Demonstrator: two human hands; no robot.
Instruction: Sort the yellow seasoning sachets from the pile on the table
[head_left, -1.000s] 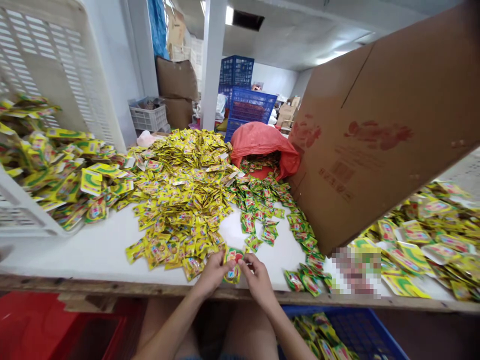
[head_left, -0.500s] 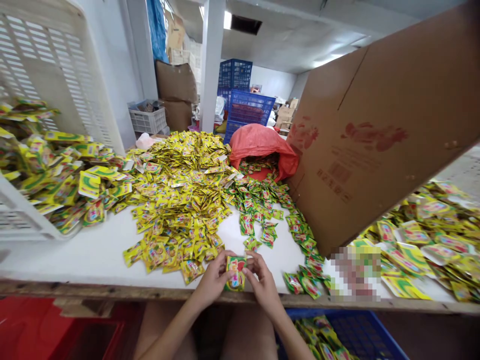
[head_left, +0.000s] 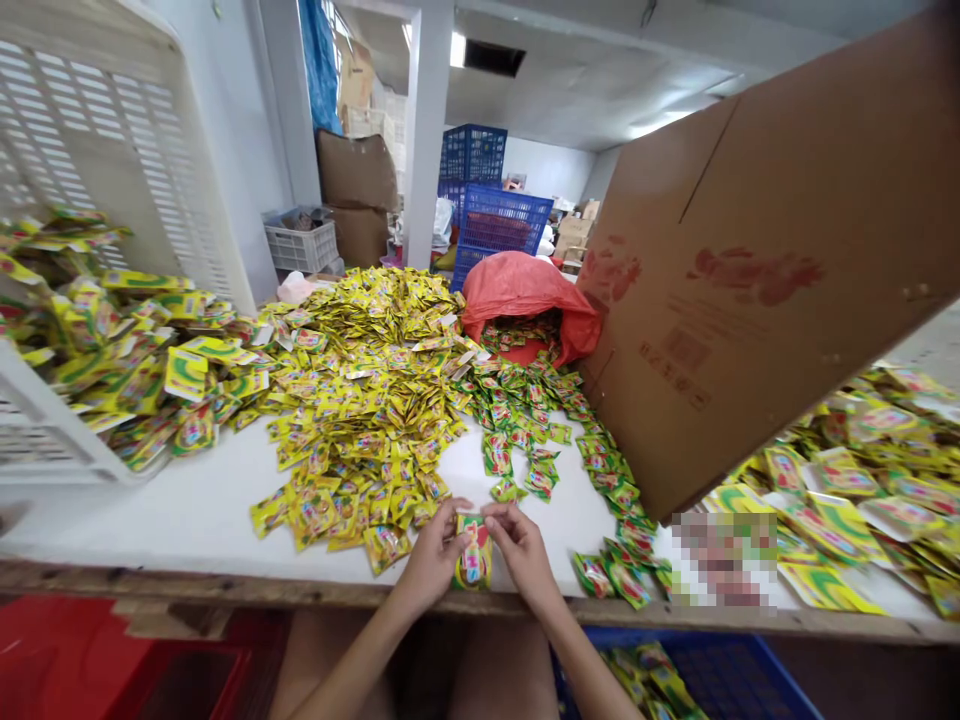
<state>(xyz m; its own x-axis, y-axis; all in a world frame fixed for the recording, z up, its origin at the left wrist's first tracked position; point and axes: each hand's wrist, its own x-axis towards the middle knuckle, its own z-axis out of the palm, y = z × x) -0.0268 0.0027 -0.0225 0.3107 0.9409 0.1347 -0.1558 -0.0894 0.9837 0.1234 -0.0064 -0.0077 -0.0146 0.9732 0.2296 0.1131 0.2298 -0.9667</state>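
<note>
Near the front edge of the white table, my left hand [head_left: 436, 556] pinches the left side of a yellow and green packet [head_left: 473, 552]. My right hand [head_left: 519, 548] has its fingers at the packet's top right corner, thumb and forefinger together. The packet stands between both hands, its printed front facing me. Beyond them lies a large heap of small yellow packets [head_left: 367, 400]. Small green packets [head_left: 499, 453] are strewn to its right, reaching back to the mouth of a red sack [head_left: 517, 290].
A white crate [head_left: 127, 130] of flat yellow packs lies tipped at the left. At the right leans a big cardboard box [head_left: 720, 270], with more packs [head_left: 847, 500] beyond it. A blue crate [head_left: 735, 670] holding packets is below the table edge [head_left: 300, 580].
The packet's printed front now shows more fully, and my right hand's fingers have shifted up to its top corner. The view has moved slightly.
</note>
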